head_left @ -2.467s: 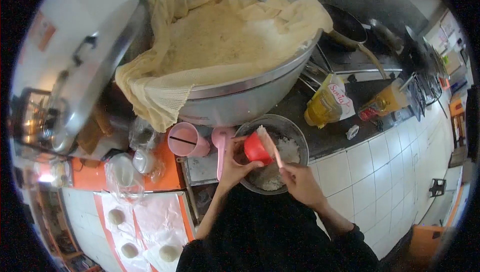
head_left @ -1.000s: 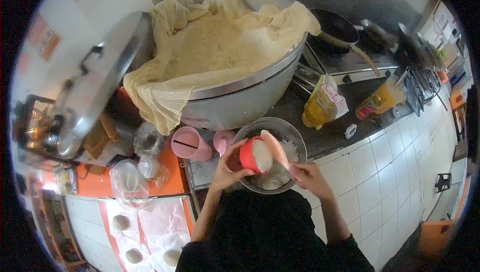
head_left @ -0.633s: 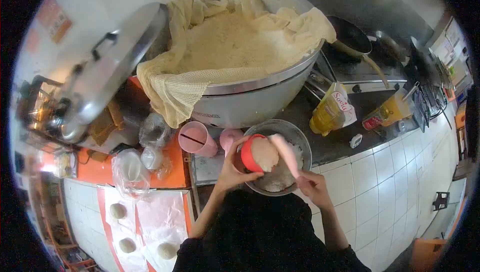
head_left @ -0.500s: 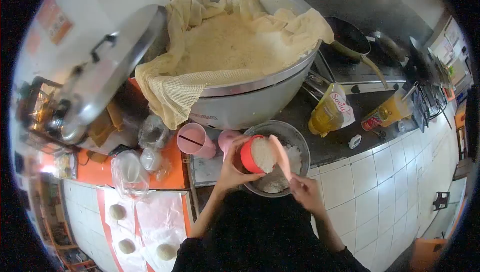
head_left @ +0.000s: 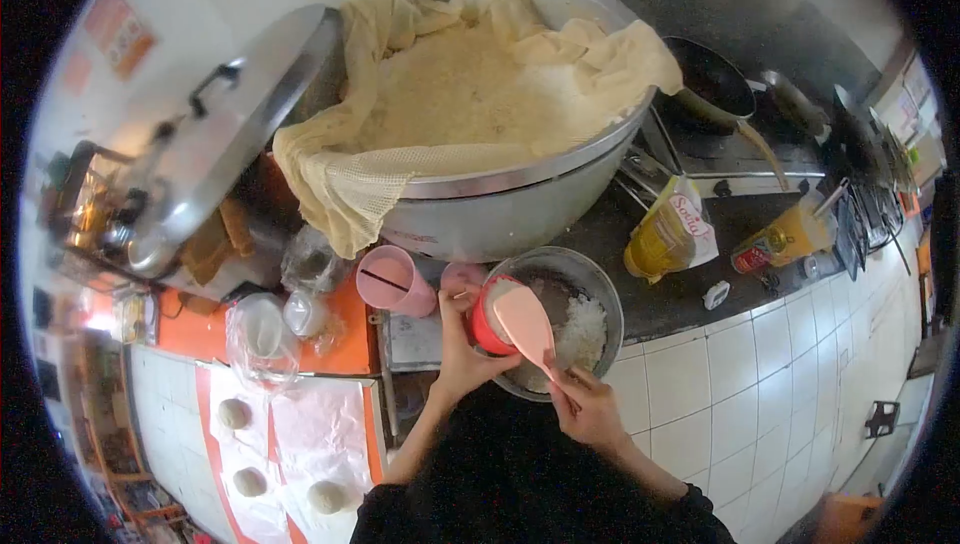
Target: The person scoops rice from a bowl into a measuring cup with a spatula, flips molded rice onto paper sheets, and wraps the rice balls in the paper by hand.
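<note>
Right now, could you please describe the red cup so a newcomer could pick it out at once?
Find the big metal pot lined with cream cloth, then the grey bowl just below it in view. At the bowl's left side, the left hand holds the red cup, partly behind the pink paddle. Its red sets it apart from the pale pink cup farther left.
</note>
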`<state>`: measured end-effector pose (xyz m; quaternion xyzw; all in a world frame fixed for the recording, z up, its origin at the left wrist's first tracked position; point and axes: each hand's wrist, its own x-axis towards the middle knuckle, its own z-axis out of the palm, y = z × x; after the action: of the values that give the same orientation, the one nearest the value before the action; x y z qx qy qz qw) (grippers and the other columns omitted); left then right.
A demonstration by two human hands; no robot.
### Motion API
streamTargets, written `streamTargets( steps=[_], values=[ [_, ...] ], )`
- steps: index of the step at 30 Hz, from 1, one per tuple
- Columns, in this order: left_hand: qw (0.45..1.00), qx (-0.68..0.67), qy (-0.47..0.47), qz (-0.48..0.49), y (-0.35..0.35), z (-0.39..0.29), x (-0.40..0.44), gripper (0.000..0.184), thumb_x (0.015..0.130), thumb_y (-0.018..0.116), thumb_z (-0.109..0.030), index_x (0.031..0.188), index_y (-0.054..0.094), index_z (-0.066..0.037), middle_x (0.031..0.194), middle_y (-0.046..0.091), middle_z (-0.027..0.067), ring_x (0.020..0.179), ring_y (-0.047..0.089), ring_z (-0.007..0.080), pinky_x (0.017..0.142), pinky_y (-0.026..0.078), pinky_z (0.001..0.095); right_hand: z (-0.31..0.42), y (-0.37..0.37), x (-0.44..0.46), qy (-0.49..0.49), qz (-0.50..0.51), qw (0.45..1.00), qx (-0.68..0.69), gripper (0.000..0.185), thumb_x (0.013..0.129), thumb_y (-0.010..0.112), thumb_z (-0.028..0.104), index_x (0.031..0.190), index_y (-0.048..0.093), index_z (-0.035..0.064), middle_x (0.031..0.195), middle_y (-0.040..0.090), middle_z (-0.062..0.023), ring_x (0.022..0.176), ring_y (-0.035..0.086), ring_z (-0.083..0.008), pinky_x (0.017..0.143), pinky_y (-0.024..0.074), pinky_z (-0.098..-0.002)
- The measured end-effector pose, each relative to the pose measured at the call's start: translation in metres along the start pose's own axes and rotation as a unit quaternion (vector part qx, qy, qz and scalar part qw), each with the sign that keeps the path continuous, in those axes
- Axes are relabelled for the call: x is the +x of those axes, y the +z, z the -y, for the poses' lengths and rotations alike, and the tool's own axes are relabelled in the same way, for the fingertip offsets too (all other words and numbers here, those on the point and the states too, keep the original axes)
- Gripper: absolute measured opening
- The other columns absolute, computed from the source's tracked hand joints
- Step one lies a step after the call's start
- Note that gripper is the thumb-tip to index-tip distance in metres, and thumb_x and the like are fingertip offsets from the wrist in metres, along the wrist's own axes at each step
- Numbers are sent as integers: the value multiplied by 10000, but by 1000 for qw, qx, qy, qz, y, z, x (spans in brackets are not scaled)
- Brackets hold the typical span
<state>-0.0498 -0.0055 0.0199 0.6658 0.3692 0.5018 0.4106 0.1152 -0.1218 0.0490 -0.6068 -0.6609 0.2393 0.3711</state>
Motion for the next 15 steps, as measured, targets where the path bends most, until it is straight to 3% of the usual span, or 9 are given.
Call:
streamTargets(
  steps=[1,2,4,5,8,9,12,13,15],
  values=[
    [994,95,52,22,-5,8,-3,942,451,898,-210,1175,318,-45,1175,338,111,1156,379,235,984,331,367,-2,1,8,-20,-2,1000,-3,304,821,584,68,1124,603,74,726,524,-98,570,513,-220,519,434,-326],
    [995,93,41,22,-8,11,-8,933,454,891,-186,1178,322,-37,1169,337,121,1144,383,257,953,358,376,-3,1,15,-38,-6,999,-5,296,823,579,43,1118,604,52,671,492,-74,509,470,-164,477,401,-292],
    [996,90,18,16,-13,7,-15,916,458,876,-139,1186,332,-21,1158,336,140,1118,391,302,892,414,393,-2,-17,29,-27,60,995,69,255,823,583,47,1075,619,40,669,506,-73,523,482,-148,473,389,-271],
    [992,96,80,-21,-13,0,-15,915,462,877,-156,1195,345,-29,1169,328,128,1120,390,291,887,417,384,-1,-26,34,-25,91,990,106,236,823,585,49,1054,627,34,668,513,-72,530,489,-140,472,383,-261],
    [996,14,23,-81,-14,-9,-27,933,464,878,-153,1211,327,-55,1181,320,122,1126,387,270,896,409,381,4,-37,36,20,58,987,151,197,823,596,60,1013,639,27,659,519,-79,536,482,-124,474,369,-249],
    [994,60,36,-89,-17,-13,-30,938,465,878,-146,1213,318,-66,1183,318,121,1130,387,263,907,402,380,3,-28,33,-34,73,990,115,212,819,601,55,1027,636,32,711,544,-94,549,496,-138,481,379,-261],
    [981,133,70,-121,-32,-21,-37,944,470,876,-126,1211,294,-94,1187,314,118,1139,388,246,935,383,377,20,-9,24,-38,164,978,127,249,831,590,84,1073,625,38,855,587,-143,697,592,-244,608,463,-315],
    [980,114,78,-141,-38,-20,-43,941,473,874,-120,1208,287,-102,1186,313,118,1140,389,245,943,376,376,7,-8,31,-88,199,964,151,212,833,580,54,1036,626,11,800,558,-98,652,535,-150,562,405,-257],
    [980,63,88,-167,-47,-31,-57,922,486,870,-108,1194,281,-118,1225,302,136,1169,385,264,967,374,388,3,-13,30,-64,201,957,201,226,830,583,54,1048,619,2,804,551,-96,651,519,-147,579,405,-248]
  ],
)
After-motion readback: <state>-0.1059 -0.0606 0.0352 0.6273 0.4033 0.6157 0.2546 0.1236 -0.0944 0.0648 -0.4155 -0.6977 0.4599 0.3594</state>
